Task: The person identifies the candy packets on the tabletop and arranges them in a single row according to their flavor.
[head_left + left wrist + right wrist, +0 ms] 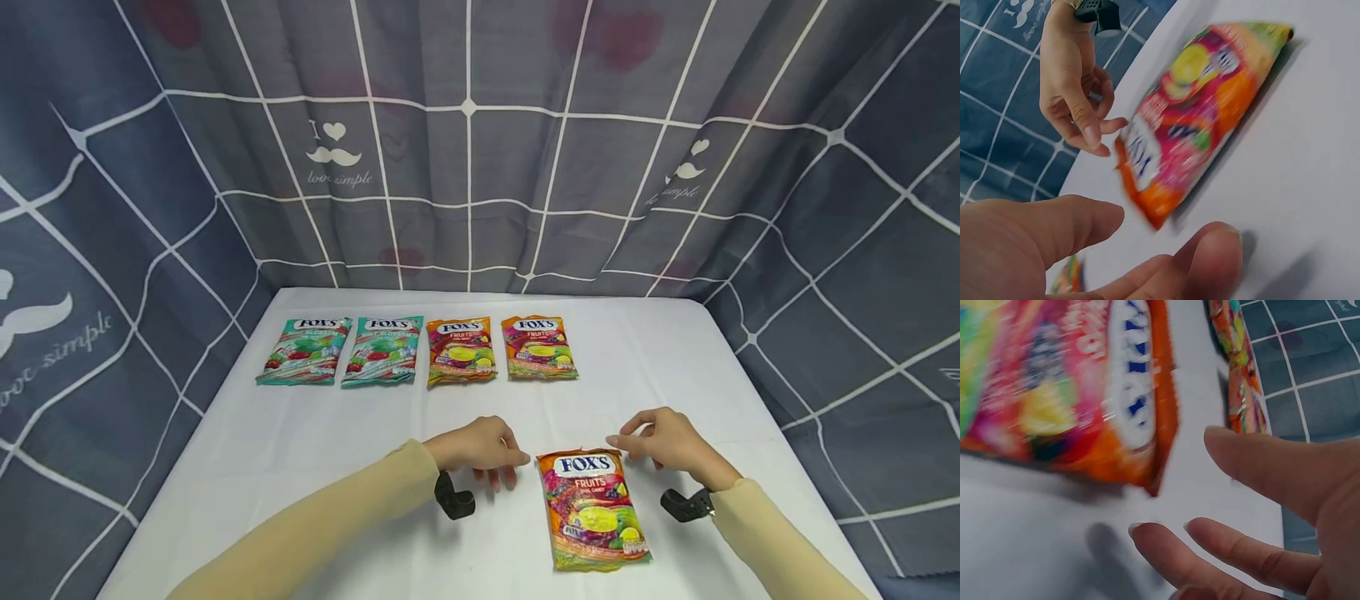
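Note:
An orange and pink candy bag point(595, 510) printed FOX'S FRUITS lies face up on the white table near the front. Just left of its top corner is my left hand point(480, 451), fingers loosely bent and holding nothing. My right hand point(670, 443) hovers by the top right corner, thumb and fingers apart. In the left wrist view a gap shows between the left thumb point(1085, 225) and the bag point(1191, 112). The right wrist view likewise shows the right fingers point(1235, 550) clear of the bag point(1079, 381).
Along the back of the table point(637, 350) lie two green mint bags point(306, 352) point(383, 351) and two orange fruit bags point(461, 352) point(539, 347) in a row. Dark checked curtains point(435, 167) enclose the back and sides.

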`<state>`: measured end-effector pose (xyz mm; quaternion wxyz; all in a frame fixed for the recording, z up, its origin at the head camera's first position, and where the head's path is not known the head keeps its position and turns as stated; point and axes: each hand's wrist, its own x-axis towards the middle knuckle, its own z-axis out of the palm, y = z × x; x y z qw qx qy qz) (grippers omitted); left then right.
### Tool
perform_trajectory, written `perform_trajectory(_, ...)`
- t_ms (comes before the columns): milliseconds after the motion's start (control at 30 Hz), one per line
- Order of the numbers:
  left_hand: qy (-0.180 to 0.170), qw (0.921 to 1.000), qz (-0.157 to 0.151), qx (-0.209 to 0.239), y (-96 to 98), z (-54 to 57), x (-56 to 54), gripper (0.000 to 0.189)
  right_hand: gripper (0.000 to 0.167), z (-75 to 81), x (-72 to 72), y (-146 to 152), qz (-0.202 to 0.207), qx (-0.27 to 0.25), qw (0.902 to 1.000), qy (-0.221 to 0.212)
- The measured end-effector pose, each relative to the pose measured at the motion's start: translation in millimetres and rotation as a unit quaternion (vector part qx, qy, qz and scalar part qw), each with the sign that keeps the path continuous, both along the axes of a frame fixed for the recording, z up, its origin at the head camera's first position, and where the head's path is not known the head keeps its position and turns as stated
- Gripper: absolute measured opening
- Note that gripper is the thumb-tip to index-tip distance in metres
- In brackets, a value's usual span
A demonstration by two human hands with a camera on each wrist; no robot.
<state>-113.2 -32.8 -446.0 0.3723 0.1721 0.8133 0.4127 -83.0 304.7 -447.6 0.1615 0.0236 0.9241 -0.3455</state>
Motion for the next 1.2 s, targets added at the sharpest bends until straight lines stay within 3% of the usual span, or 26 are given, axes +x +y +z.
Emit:
perform_trajectory(267,-0.057,0.9973,-0.027,0.037,7.1,-14.5,19.6,0.03,0.047,-13.1,27.3,15,-0.006,-0.028,0.9974,-0.066)
perform_trajectory(467,-0.136,0.9844,-0.056,0.096,11.8,-25.3,23.9,0.034,0.04,-16.6,38.2,14,0.022,-0.069,0.9928,-0.095)
perform_trajectory(567,-0.156,0.9794,-0.062,0.112,16.2,-28.8,28.3,0.035,0.035,-17.6,40.8,11,0.046,-0.091,0.989,-0.107)
perform_trajectory(833,-0.152,0.9788,-0.058,0.125,26.2,-37.5,36.7,0.033,0.025,-19.1,43.0,6,0.087,-0.126,0.9823,-0.107)
perform_trajectory(1200,-0.125,0.9843,-0.047,0.116,33.9,-40.4,38.8,0.029,0.028,-18.7,40.2,5,0.097,-0.131,0.9808,-0.107)
